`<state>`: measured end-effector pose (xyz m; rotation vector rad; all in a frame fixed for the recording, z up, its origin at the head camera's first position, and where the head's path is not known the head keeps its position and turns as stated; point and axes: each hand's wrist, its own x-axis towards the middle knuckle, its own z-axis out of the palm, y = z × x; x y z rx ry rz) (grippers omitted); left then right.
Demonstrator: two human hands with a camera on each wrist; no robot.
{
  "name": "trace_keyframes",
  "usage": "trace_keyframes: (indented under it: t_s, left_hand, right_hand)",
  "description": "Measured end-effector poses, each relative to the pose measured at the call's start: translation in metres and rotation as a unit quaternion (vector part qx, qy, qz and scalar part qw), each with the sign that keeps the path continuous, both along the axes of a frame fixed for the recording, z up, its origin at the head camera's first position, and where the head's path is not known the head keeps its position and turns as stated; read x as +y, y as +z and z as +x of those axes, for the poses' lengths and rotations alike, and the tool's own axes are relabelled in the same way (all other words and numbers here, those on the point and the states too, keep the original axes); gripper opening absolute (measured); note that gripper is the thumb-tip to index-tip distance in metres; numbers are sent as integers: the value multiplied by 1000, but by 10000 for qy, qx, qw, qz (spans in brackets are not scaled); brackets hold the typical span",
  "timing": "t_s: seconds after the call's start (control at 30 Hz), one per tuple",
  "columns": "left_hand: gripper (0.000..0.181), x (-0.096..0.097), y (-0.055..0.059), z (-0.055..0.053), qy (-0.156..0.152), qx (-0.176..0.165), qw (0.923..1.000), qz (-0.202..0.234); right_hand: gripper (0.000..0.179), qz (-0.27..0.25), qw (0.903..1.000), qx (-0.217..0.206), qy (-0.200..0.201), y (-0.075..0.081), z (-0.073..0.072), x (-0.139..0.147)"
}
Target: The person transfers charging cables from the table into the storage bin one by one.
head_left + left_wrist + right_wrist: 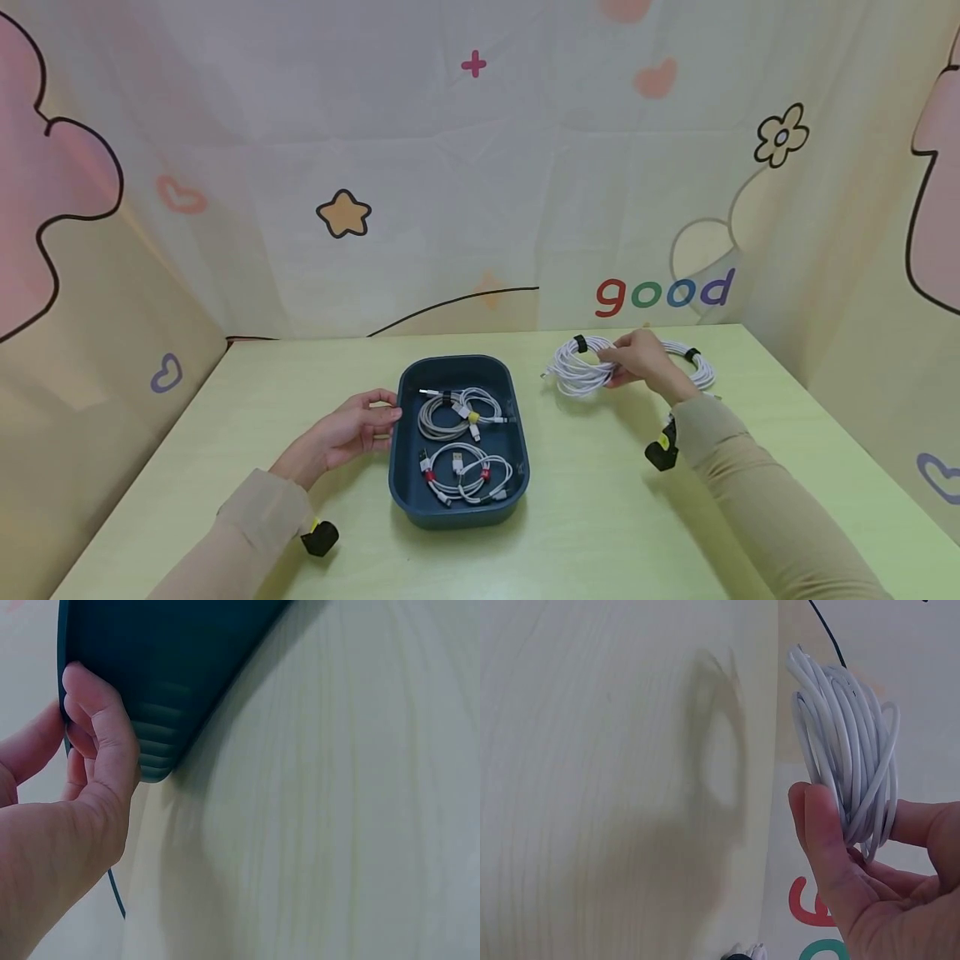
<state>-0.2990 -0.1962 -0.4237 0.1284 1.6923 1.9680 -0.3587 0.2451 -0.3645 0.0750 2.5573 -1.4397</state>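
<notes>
A dark blue plastic bin (459,521) stands on the table with several small coiled charging cables (463,483) inside, some tied with red or yellow bands. At its left side, my left hand (362,429) holds the rim, the thumb at the edge and the fingers against the outer wall (169,712). My right hand (641,360) pinches a thick coil of white cable (581,367) with a black strap, right of the bin. In the right wrist view this coil (847,750) is raised above the table, its shadow falling on the tabletop.
Another white cable coil (699,367) with a black strap lies at the table's back right, partly hidden by the right hand and forearm. A printed cloth (420,150) hangs behind the pale yellow-green table (585,533). Each wrist wears a small black camera (321,539).
</notes>
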Motion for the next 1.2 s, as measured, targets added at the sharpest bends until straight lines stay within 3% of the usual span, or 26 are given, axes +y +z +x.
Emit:
trace_keyframes:
  t_s: [0.83,1.2]
  left_hand:
    - [18,0,2,1,-2,47,10000,21]
    - [21,0,2,1,-34,25,10000,48]
  right_hand:
    - [38,-71,9990,-35,446,28,4,-45]
    - [38,-132,9972,-130,718,34,5,-73]
